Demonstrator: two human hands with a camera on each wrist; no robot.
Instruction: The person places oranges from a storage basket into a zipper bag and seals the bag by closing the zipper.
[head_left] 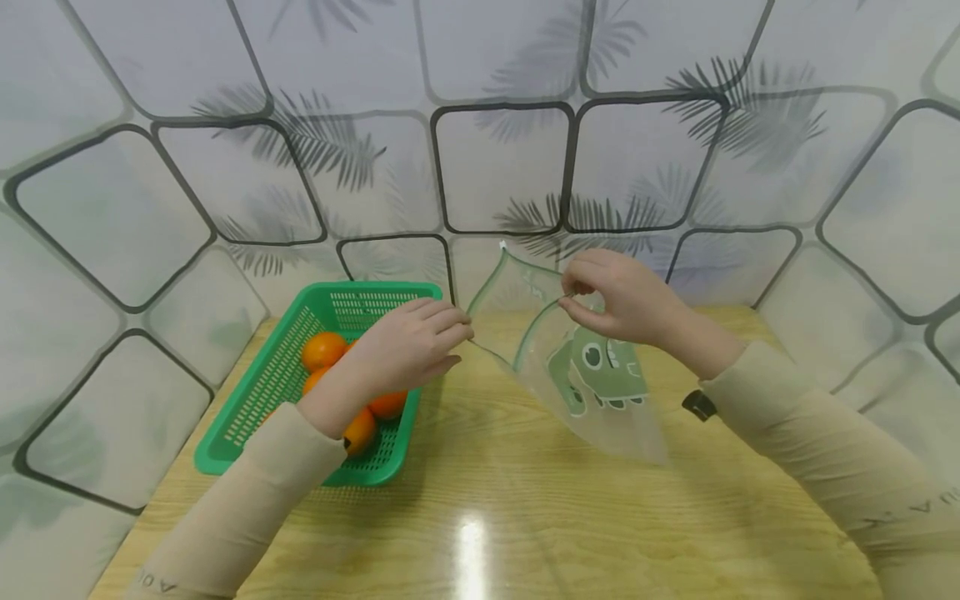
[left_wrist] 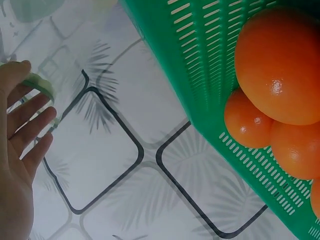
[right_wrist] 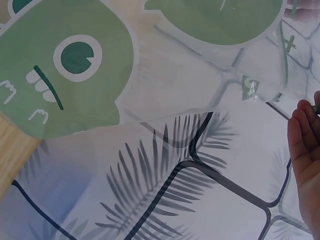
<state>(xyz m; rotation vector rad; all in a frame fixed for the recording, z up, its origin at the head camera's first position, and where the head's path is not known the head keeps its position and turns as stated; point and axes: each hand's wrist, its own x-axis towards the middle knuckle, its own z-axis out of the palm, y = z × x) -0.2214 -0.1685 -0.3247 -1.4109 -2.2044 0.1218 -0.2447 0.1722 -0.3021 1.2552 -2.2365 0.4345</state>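
Note:
A clear zip bag point(head_left: 536, 367) with a green cartoon dinosaur print hangs tilted between both hands, its mouth spread wide. My left hand point(head_left: 420, 337) pinches the left side of its rim with thumb and fingers; in the left wrist view that hand point(left_wrist: 22, 120) shows at the left edge. My right hand point(head_left: 618, 296) pinches the opposite rim between thumb and forefinger. Only part of the right hand point(right_wrist: 307, 150) enters the right wrist view, where the dinosaur print point(right_wrist: 90, 75) fills the upper left. Nothing shows inside the bag.
Left of the bag, a green plastic basket point(head_left: 408, 446) holds several oranges point(head_left: 324, 350), partly behind the left forearm. Both stand on a wooden table point(head_left: 465, 467). A patterned wall covering point(head_left: 502, 167) rises at the back and sides.

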